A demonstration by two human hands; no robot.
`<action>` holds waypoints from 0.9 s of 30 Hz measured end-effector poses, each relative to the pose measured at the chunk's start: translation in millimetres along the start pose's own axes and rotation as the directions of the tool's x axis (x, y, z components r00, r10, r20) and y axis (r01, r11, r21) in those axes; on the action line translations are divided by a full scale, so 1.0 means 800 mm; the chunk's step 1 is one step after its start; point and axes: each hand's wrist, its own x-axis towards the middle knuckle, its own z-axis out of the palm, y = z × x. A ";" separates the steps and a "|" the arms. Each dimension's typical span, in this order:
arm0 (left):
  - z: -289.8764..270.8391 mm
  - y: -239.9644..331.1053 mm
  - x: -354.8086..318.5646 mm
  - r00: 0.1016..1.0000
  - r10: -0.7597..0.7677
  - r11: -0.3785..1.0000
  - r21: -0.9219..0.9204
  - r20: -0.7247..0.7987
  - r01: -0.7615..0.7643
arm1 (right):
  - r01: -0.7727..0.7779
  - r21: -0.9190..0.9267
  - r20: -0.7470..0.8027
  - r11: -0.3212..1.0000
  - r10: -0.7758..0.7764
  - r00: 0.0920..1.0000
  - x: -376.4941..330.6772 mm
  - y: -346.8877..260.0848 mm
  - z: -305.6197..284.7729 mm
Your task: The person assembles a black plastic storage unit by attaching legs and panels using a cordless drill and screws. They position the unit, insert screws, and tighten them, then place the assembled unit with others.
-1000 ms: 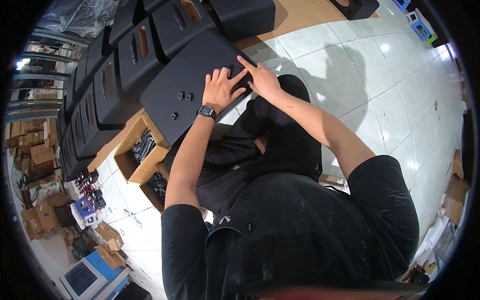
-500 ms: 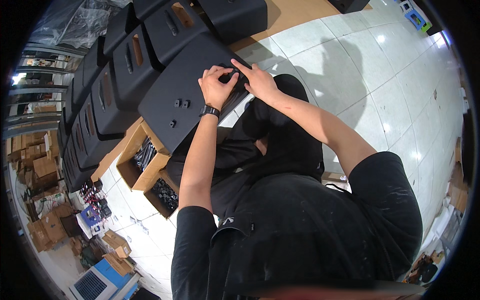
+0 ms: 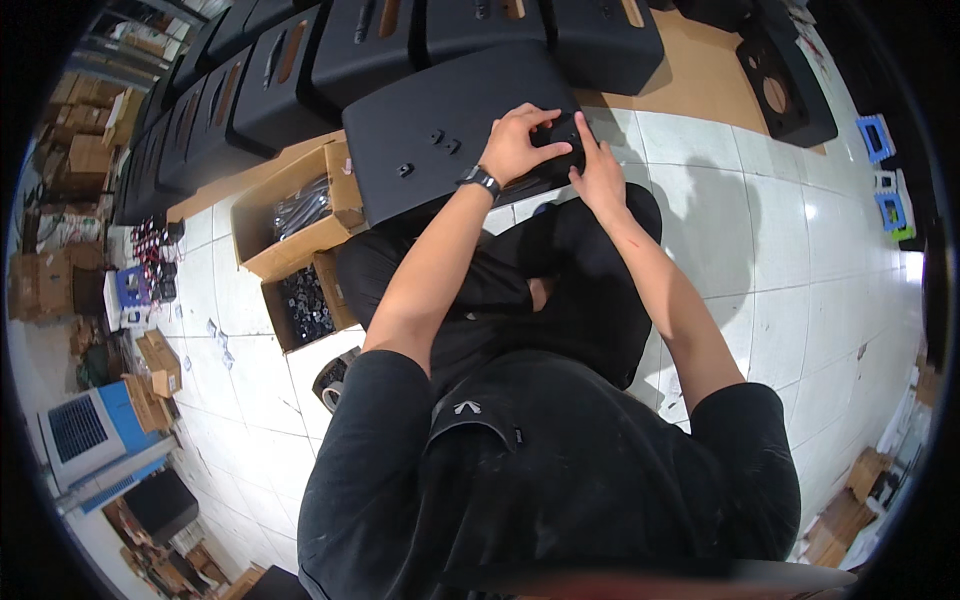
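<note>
A black box-shaped cabinet [image 3: 470, 100], like a speaker cabinet, lies on its side in front of my crossed legs. Near its right end, my left hand [image 3: 518, 145] rests on the top face, thumb and index finger apart with dark surface showing between them. Beside it, my right hand [image 3: 602, 175] reaches over the cabinet's right edge, index finger stretched out and thumb apart. A small dark fitting seems to sit between the two hands, but is hard to make out. Farther left on the same face stand several small black fittings [image 3: 405, 170].
Left of my knee are a cardboard box [image 3: 258, 255] of dark elongated parts and a smaller box [image 3: 283, 335] of small black pieces. More black cabinets [image 3: 368, 55] with slots stand in rows behind. Another cabinet [image 3: 785, 85] with round openings stands at far right on cardboard.
The view has swung, so the cabinet and boxes appear shifted. My left thumb and index finger have opened from a tighter curl. My right hand stays at the cabinet's right end.
</note>
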 end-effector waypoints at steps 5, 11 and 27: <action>-0.132 -0.014 -0.085 0.946 0.068 0.990 0.138 -0.318 -0.025 | 0.026 0.198 -0.130 0.980 0.000 0.991 -0.029 0.018 -0.001; -0.190 -0.067 -0.180 0.935 -0.107 0.855 0.449 -0.338 0.260 | 0.449 0.180 -0.282 0.875 -0.392 0.876 -0.063 -0.076 0.001; -0.221 -0.105 -0.249 0.914 -0.172 0.955 0.166 -0.368 0.246 | 0.688 0.033 0.129 0.725 -0.685 0.717 -0.051 -0.249 0.082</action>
